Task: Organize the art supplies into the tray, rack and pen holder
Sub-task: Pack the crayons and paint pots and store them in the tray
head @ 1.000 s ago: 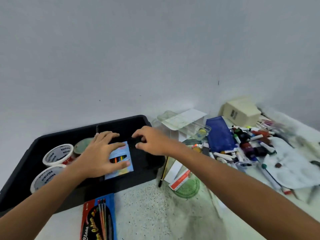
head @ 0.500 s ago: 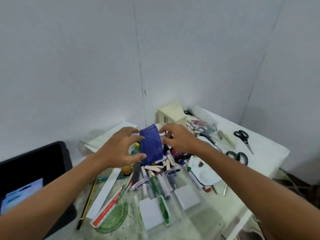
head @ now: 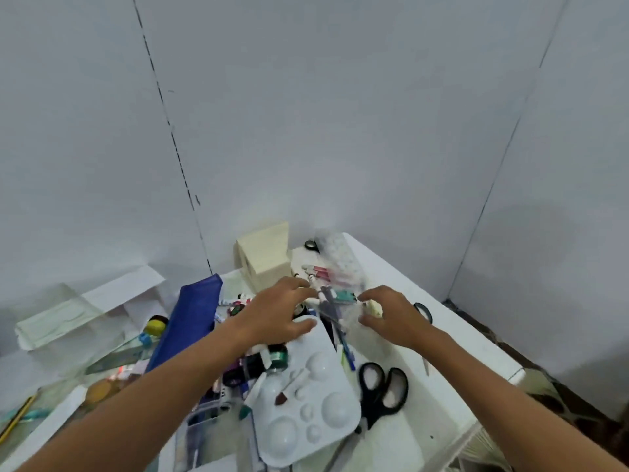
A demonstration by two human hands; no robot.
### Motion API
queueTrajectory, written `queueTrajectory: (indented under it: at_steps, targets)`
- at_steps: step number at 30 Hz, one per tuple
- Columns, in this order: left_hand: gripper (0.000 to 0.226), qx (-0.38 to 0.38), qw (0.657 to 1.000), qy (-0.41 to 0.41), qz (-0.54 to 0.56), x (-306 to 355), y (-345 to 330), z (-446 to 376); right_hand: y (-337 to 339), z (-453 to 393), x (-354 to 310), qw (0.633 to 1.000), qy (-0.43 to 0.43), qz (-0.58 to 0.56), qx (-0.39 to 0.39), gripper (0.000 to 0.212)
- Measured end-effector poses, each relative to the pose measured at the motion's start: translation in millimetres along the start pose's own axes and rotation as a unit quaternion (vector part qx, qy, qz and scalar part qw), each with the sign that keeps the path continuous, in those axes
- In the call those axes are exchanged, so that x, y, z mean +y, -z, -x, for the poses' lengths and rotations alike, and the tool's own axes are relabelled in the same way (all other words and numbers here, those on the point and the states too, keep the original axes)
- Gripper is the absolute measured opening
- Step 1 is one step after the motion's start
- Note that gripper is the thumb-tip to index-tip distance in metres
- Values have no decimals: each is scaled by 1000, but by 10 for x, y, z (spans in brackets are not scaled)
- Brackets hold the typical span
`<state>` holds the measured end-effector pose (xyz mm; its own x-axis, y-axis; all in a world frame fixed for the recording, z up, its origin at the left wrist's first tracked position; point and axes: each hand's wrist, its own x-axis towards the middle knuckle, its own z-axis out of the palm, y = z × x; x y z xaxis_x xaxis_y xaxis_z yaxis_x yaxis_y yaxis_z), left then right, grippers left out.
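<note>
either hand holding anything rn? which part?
Cannot tell for sure. Left hand and right hand reach into a blurred clear bag of markers; the fingers curl at its sides, but no firm grip shows.

Both forearms are bare right up to the frame's lower edge: no sleeves, no watch, no bracelet. The left hand [head: 277,315] and right hand [head: 394,316] wear no gloves or rings.
</note>
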<state>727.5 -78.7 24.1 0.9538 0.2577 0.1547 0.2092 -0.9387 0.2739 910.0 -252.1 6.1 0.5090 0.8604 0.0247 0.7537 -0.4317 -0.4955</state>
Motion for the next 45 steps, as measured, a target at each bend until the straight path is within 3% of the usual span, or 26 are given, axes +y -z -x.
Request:
queueTrajectory:
  at_steps: [6,14,21,27,33,45]
  targets:
    - [60,-30,998,55,-31,43,-260,-354,-172,44,286,993,18,101,-58,85]
    - [43,-14,998,56,27,38,-270,-424,-285,-24,407,993,68,98,21,74]
    - [77,86,995,54,26,-63,21,-100,-162,-122,137,974,182,91,95,69]
    - [98,59,989,131,-20,-312,420,703,-344,-129,-575,947,299,90,79,58]
    - [90,81,976,201,-25,-462,669,1884,-701,84,-1416,907,407,99,46,58]
    - [92,68,937,342,-10,-462,803,4184,-1788,975,-2805,852,515,80,-42,61]
